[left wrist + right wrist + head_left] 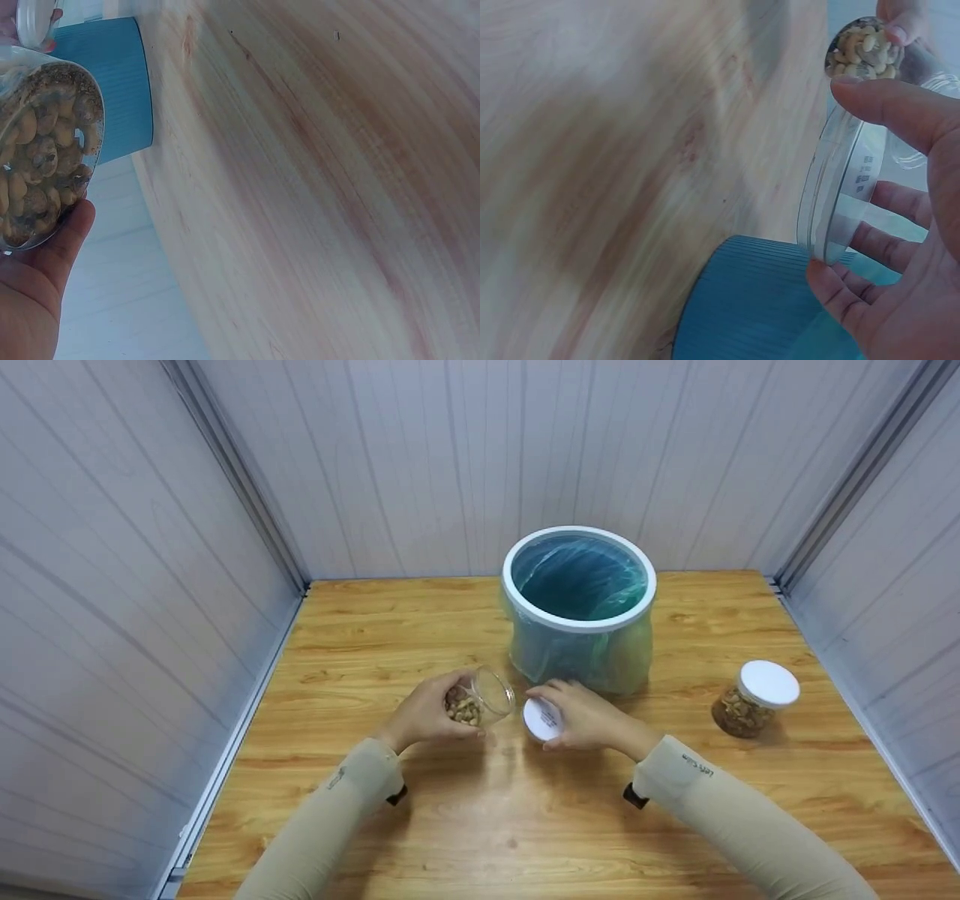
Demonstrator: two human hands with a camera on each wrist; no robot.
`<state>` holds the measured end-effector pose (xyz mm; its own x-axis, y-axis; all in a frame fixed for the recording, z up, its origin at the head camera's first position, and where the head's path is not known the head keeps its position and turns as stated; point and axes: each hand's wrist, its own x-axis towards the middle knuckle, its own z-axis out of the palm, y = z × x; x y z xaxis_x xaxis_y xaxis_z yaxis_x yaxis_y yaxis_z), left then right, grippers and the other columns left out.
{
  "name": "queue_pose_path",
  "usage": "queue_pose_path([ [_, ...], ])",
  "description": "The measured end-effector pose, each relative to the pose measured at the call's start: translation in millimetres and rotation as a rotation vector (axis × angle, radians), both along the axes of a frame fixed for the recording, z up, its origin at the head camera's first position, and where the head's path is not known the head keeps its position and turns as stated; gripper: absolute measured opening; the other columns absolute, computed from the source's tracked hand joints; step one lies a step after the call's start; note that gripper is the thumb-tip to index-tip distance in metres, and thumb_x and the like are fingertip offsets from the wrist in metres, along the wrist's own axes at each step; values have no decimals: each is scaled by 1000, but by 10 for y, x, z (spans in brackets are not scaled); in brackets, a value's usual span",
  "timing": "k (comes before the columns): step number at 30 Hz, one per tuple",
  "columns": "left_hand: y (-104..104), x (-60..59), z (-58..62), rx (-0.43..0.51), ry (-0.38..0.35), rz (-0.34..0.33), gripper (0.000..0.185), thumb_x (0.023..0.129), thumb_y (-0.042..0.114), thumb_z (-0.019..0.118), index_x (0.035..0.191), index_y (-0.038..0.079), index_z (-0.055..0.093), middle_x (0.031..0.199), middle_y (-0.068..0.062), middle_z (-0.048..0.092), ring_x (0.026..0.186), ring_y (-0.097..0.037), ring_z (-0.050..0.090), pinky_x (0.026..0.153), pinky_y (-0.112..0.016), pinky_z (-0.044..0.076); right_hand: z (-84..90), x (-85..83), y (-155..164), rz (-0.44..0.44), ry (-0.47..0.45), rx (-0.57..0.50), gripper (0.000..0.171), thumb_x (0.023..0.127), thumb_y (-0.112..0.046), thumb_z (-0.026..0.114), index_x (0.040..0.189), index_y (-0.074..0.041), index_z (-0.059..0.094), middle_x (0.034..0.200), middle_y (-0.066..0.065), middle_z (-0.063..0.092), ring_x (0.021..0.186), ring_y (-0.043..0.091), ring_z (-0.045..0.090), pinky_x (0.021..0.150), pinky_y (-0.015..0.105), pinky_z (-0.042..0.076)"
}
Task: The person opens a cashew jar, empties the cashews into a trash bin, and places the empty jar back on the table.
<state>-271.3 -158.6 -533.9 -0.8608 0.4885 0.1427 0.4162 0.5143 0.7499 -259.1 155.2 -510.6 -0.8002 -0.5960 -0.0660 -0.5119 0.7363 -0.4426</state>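
Just in front of the bin [579, 607], the left hand [424, 712] is gripping the opened nut jar [478, 704] and the right hand [581, 716] is pinching its lid [541, 718]; tipping the jar toward the bin looks next

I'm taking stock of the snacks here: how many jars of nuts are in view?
2. One open jar lies tilted in the left hand, its lid held by the right hand. One closed jar stands on the table, right of the bin.
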Motion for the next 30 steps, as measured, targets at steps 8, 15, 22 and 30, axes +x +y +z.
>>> queue_pose_path([
  [8,-9,5,9,-4,5,10,100,71,29,103,158,11,55,136,-8,72,117,-24,68,105,-48,58,-126,39,25,28,-26,1,89,77,-24,97,154,-7,56,152,21,59,138,42,55,120,59,46],
  [15,-13,12,14,2,-7,17,100,71,27,103,157,11,56,135,-9,72,117,-25,69,105,-47,59,-218,42,25,41,-38,20,89,75,-25,98,151,-5,57,153,24,58,138,45,55,118,61,47],
  [22,-16,14,17,-3,-10,25,100,71,28,104,157,13,56,136,-8,71,118,-24,69,106,-46,59,-307,59,22,40,-91,17,90,75,-27,99,152,-4,57,152,22,60,137,42,56,117,59,47],
  [30,-29,8,19,-13,-8,15,101,72,34,103,158,14,55,136,-7,71,119,-22,68,107,-45,59,-396,52,53,109,-67,1,96,71,-29,101,150,2,57,152,24,60,143,47,54,124,61,40],
])
